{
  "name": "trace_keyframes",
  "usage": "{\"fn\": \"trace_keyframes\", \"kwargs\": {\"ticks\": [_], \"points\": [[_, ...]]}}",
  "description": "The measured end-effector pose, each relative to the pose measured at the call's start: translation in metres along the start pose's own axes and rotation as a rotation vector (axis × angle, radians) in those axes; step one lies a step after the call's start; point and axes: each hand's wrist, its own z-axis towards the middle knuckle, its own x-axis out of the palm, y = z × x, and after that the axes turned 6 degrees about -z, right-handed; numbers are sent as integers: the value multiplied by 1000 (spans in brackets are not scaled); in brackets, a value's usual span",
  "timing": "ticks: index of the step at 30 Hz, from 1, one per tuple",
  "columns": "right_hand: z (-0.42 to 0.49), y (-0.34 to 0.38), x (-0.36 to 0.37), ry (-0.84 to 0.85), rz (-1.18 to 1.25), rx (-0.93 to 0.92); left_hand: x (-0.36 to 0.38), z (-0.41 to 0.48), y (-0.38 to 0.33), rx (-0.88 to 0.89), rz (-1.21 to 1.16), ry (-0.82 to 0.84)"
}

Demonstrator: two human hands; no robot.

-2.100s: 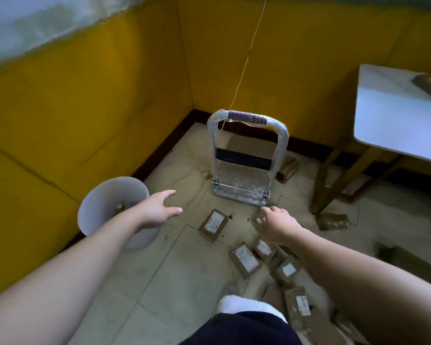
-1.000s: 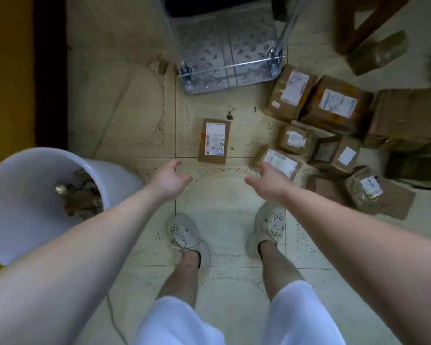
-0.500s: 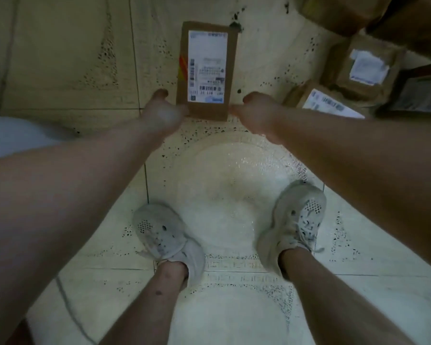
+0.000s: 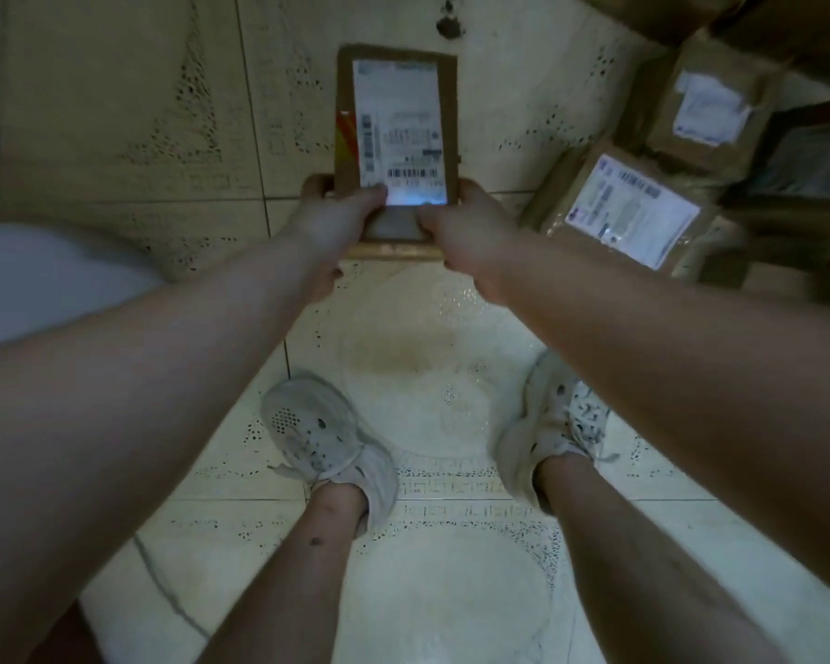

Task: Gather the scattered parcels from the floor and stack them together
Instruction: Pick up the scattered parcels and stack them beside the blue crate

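Obs.: flat brown parcel (image 4: pixel 396 131), label up, lies at 12 o'clock from the shoes (image 4: pixel 317 433), long axis running 6 to 12. Left hand (image 4: pixel 329 227) grips its near corner at 7 o'clock, right hand (image 4: pixel 466 232) the near corner at 5 o'clock. Thumbs lie on the top face and the fingers (image 4: pixel 315 184) curl round the side edges. The near end looks tipped up off the floor (image 4: pixel 116 112); cannot tell whether the far end is clear of the tiles.

Loose pile: a labelled parcel (image 4: pixel 628 210) at 2 o'clock, just beside the right hand, and a crumpled parcel (image 4: pixel 710 107) past it at 1 o'clock. A white rounded object (image 4: pixel 44 280) sits at 9 o'clock, part hidden by the left forearm.

Step in hand (judged): lift this parcel and carry it to the others.

Method notes:
- Both grips sit at the near end only, so the far end will likely droop. Slide the fingers further underneath, or move one hand toward 12 o'clock, before the full lift.
- Keep it level and label up; thin card may bend.
- Swing toward 2 o'clock and low over the labelled parcel, so as not to knock it.
- Set it down flat with the edges squared to the parcel beneath. The crumpled one looks a poor base.
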Motion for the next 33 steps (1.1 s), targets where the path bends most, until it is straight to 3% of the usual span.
{"fn": "trace_keyframes", "kwargs": {"ticks": [9,15,26,33], "points": [[-157,42,-32,-146,122,-12,-33,-153,-31,20,-164,183],[-285,98,-77,3,250,-21,-59,-301,-75,95,-260,285],[-524,167,-119,20,217,-487,-112,-542,-111,423,-380,281],[-638,153,-114,-125,305,-602,-139,-637,-107,708,-251,478]]}}
